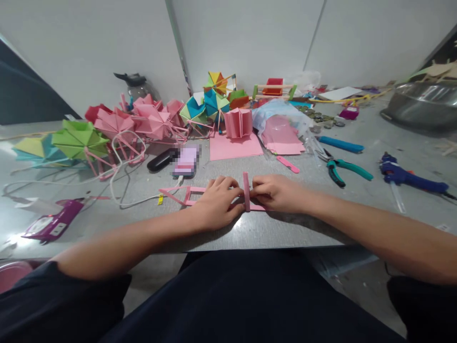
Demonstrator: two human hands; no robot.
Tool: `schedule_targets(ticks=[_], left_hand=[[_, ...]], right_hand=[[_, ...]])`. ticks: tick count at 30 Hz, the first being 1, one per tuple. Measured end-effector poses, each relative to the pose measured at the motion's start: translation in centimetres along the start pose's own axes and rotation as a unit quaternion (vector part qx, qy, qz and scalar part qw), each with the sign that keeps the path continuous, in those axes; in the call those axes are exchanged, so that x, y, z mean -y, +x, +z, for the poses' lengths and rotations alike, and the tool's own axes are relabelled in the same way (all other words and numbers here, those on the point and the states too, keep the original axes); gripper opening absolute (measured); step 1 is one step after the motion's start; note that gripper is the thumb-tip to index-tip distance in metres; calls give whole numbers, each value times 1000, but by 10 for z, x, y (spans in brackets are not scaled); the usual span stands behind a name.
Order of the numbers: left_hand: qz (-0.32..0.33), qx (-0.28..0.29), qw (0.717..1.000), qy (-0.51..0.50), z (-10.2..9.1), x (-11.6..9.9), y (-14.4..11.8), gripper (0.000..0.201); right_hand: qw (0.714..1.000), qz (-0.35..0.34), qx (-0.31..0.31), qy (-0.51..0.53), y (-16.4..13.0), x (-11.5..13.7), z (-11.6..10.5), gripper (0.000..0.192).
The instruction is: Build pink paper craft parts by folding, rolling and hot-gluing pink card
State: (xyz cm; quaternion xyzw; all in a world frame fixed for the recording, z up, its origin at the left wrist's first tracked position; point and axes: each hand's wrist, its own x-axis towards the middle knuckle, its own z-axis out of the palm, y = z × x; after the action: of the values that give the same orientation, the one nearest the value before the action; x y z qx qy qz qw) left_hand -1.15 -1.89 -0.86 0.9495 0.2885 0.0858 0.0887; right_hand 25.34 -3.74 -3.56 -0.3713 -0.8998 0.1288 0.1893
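Both my hands rest on the grey table [285, 233] near its front edge. Between them stands an upright pink stick [246, 189], part of a flat pink stick frame [182, 195] that stretches out to the left. My left hand [216, 203] presses down on the frame right beside the upright stick. My right hand [274, 193] pinches the upright stick from the right with its fingertips.
Folded paper pinwheels in pink [150, 119], green [76, 139] and mixed colours [207, 102] crowd the back. Pink paper sheets [233, 146], a phone [186, 162] on a white cable, teal pliers [344, 169], a blue glue gun [410, 177], a purple glue gun [53, 223] and a metal bowl [424, 105] lie around.
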Motion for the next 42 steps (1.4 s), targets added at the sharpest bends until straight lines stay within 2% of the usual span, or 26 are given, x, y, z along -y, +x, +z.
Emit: schedule_targets(ticks=[3,5,8,10,13,14,16,19,23,28,33,42], left_hand=[[79,6,997,8,-46,-4,-22,33],[98,-3,995,-8,-84,0,-44,34],[31,-55,998,-21,-126,27,-77,47],[-33,-66,997,-14,-134,53,-94,60],[-85,-22,994,-66,-120,87,-106,68],[-88,-4,992,-90,-112,94,-106,66],[-88,-4,990,-110,-98,101,-102,59],[-83,-13,990,-111,-87,98,-93,42],[-54,5,991,-125,-87,91,-81,29],[-34,9,986,-165,-75,96,-66,29],[-35,-20,970,-238,-57,104,-57,21],[-60,-46,970,-230,-44,101,-57,19]], right_hand=[[999,18,-3,28,1,3,-1,33],[999,22,-10,40,1,4,-2,32],[999,14,-15,45,2,3,-3,31],[999,3,-18,42,3,2,-4,30],[999,-14,-12,41,3,-1,-6,29],[999,-19,-6,45,4,-2,-7,29],[998,-23,4,53,4,-4,-8,29],[998,-22,6,53,5,-7,-10,28],[999,-19,20,32,5,-16,-16,26],[999,-12,33,41,1,-28,-25,31],[995,18,35,87,-2,-29,-26,28],[992,42,41,108,-4,-24,-29,30]])
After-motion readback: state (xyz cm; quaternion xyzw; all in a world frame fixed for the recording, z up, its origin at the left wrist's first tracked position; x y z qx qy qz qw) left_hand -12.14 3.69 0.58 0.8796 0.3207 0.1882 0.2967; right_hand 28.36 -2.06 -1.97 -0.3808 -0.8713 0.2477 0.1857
